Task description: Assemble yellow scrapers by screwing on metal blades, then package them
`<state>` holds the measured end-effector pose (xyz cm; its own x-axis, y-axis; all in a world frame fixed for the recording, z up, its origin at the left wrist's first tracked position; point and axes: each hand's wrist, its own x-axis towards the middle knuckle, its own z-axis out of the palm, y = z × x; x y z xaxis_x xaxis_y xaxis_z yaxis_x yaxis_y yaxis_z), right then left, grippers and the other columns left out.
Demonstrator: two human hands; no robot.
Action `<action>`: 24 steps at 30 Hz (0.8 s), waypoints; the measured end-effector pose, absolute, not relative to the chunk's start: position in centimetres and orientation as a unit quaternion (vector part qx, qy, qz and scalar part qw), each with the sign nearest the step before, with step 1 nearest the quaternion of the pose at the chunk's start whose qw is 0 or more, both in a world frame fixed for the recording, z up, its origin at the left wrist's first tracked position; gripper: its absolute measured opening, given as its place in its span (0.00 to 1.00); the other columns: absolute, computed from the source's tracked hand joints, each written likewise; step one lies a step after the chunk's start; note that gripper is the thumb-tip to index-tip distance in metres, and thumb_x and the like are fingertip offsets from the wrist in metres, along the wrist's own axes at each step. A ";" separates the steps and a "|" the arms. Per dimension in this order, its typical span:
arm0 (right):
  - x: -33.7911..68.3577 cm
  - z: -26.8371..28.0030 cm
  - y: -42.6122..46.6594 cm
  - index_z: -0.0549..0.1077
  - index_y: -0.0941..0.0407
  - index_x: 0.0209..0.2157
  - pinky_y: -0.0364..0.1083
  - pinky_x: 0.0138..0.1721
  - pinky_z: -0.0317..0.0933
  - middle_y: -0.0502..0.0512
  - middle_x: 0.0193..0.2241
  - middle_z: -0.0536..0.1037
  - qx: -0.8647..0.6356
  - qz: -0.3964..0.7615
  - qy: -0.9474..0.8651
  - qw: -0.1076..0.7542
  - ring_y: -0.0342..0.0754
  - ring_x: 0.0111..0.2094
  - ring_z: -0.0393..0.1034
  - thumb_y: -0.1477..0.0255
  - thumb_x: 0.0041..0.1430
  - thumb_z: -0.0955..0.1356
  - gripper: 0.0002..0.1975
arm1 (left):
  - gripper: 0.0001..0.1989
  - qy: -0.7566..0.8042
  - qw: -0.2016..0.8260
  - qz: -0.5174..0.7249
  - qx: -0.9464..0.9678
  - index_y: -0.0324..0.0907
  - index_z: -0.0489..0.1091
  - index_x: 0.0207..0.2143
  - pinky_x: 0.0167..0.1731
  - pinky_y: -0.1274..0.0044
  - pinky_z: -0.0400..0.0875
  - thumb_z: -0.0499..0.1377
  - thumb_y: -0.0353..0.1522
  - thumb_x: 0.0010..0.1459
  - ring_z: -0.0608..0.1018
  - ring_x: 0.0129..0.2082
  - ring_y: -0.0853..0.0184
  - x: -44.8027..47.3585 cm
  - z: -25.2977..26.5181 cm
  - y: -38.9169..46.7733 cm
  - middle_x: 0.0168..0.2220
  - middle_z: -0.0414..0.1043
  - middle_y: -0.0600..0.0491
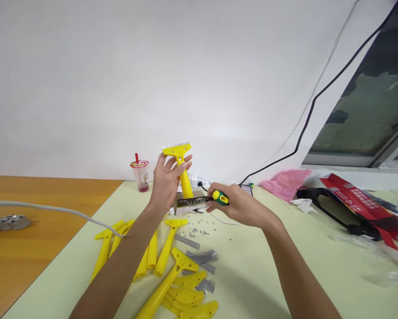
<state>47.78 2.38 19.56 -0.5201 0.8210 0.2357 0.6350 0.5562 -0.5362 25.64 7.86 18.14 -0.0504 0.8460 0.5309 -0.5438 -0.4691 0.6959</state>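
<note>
Your fingers close on the yellow scraper (186, 182) mid-frame (left hand (165, 184)) and the screwdriver (221, 197) (right hand (241, 204)). Apparent step: fastening; next move likely requires alignment.

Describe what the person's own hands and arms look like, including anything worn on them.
The left hand and right hand are bare, with no gloves visible. No sleeve shows on the left forearm or right forearm, and I see no watch, bracelet or markings.

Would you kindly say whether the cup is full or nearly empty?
Nearly empty: the cup shows reddish liquid only at its bottom.
</note>
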 end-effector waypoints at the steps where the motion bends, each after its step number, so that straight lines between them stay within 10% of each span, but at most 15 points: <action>1: 47.6 19.5 2.4 0.72 0.49 0.44 0.46 0.37 0.61 0.49 0.39 0.90 -0.433 0.197 -0.845 0.244 0.49 0.33 0.77 0.64 0.74 0.69 0.04 | 0.28 0.155 0.488 0.711 0.482 0.48 0.70 0.56 0.70 0.60 0.71 0.77 0.29 0.56 0.77 0.69 0.48 25.7 18.1 7.8 0.62 0.75 0.45; 12: 47.8 18.9 2.8 0.73 0.48 0.46 0.45 0.28 0.54 0.47 0.31 0.83 -0.478 0.144 -0.810 0.306 0.46 0.24 0.62 0.58 0.73 0.69 0.10 | 0.30 0.173 0.508 0.676 0.505 0.47 0.74 0.60 0.67 0.60 0.73 0.77 0.31 0.57 0.83 0.62 0.51 25.5 18.3 7.6 0.55 0.83 0.44; 24: 48.4 18.7 3.1 0.74 0.47 0.45 0.44 0.24 0.50 0.44 0.24 0.77 -0.483 0.118 -0.800 0.337 0.45 0.20 0.57 0.61 0.73 0.69 0.06 | 0.25 0.333 0.423 0.523 0.661 0.42 0.83 0.48 0.35 0.72 0.76 0.77 0.47 0.54 0.84 0.36 0.59 23.7 18.5 7.8 0.39 0.85 0.49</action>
